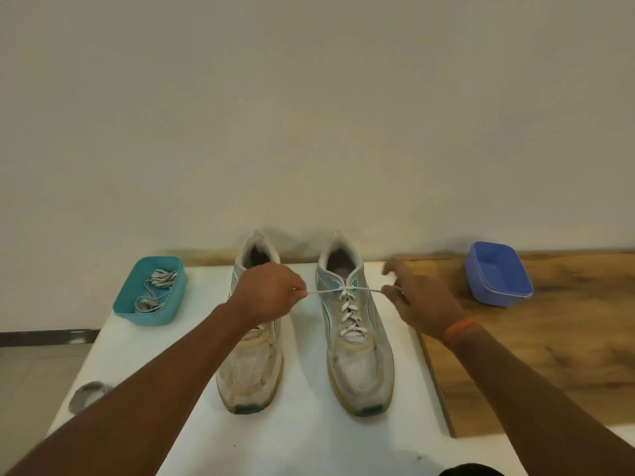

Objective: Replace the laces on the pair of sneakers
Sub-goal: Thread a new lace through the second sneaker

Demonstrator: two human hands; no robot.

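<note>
Two worn grey sneakers stand side by side on a white board (309, 448), toes toward me. The right sneaker (357, 359) carries a white lace (347, 314) crossed up through its eyelets. My left hand (268, 292) hovers over the left sneaker (251, 369) and pinches one end of that lace, stretched taut to the left. My right hand (417, 298) pinches the other end, stretched to the right of the shoe, with its remaining fingers spread. The left sneaker's lacing is mostly hidden behind my left hand and forearm.
A teal tub (129, 304) at the left holds a tangle of dirty grey laces (156, 290). A blue tub (498, 274) sits on the wooden tabletop (549, 355) at the right. A grey sock-like thing (87, 396) lies at the board's left edge. A wall stands right behind.
</note>
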